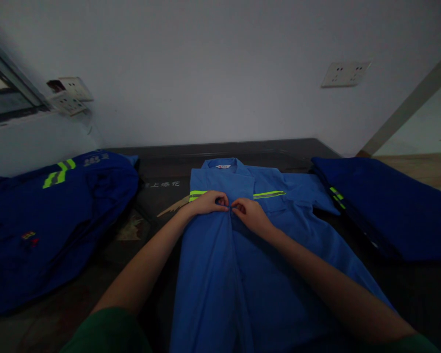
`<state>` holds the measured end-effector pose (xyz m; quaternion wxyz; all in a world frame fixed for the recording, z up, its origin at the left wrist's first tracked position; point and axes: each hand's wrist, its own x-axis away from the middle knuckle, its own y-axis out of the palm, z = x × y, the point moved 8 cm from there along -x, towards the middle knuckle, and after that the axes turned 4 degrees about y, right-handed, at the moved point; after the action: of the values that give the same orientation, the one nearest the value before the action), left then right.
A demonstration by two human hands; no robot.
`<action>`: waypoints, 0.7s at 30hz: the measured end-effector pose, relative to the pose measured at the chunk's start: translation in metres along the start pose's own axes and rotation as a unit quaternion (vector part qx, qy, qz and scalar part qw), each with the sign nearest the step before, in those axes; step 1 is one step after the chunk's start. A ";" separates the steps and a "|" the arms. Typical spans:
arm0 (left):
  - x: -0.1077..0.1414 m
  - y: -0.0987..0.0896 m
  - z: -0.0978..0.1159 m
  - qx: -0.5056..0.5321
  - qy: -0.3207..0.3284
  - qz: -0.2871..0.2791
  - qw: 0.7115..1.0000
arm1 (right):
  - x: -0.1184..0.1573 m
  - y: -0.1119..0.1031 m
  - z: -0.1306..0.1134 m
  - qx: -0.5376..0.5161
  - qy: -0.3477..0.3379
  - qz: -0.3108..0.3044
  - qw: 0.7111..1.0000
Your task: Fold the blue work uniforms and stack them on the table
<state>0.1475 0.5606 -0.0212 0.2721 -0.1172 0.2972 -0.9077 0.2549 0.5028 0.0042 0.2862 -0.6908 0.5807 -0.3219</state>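
"What lies nearest in your head view?"
"The lower body of the light-blue work jacket (272, 294), spread on the dark table (161, 169). Its front edge (237, 264) runs lengthwise away from me, between the forearms, up to the fingers."

"Which hand is nearer that edge?"
"Neither, by much. I see the left hand (211, 202) just to its left and the right hand (253, 215) just to its right, fingertips almost meeting over it, below chest level."

"And the grip?"
"Thumb and forefinger look pressed together on each side, pinching the cloth at the edge. I can't tell whether a fastener sits between them."

"Past the fingers?"
"The yellow reflective band (270, 194) crosses the chest, roughly square to the jacket's long axis. Farther off is the collar (222, 163), pointing at the wall (220, 88). So from the pinch, I have the collar ahead and the hem end toward me."

"Anything alongside?"
"A darker blue garment (66, 220) lies off to the left, and a folded blue garment (400, 211) to the right, beside the spread sleeve (310, 189)."
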 end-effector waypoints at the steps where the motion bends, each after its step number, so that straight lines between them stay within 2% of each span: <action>1: 0.000 0.000 0.001 -0.013 -0.001 0.010 1.000 | -0.001 -0.002 0.003 -0.022 0.006 0.005 1.000; 5: 0.001 -0.003 0.004 -0.063 0.007 0.038 0.997 | -0.001 -0.009 0.009 -0.061 0.003 0.024 0.998; 9: 0.002 -0.002 0.004 -0.073 0.024 0.044 0.996 | 0.013 -0.009 -0.006 0.002 -0.077 0.038 0.996; 12: 0.005 -0.002 0.006 -0.083 0.033 0.058 0.994 | 0.026 -0.002 -0.016 0.064 -0.127 0.024 0.990; 16: 0.011 0.000 0.010 -0.082 0.026 0.060 0.994 | 0.029 -0.008 -0.006 0.087 -0.084 0.034 0.992; 19: 0.016 0.000 0.016 -0.033 0.034 0.076 0.996 | 0.027 -0.018 0.009 0.074 -0.048 0.037 0.995; 21: 0.019 0.001 0.017 -0.010 0.038 0.087 0.995 | 0.026 -0.019 0.016 0.072 -0.049 0.025 0.996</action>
<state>0.1389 0.5411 -0.0069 0.3371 -0.0591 0.3251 -0.8816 0.2822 0.4810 0.0120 0.3714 -0.6683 0.5585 -0.3217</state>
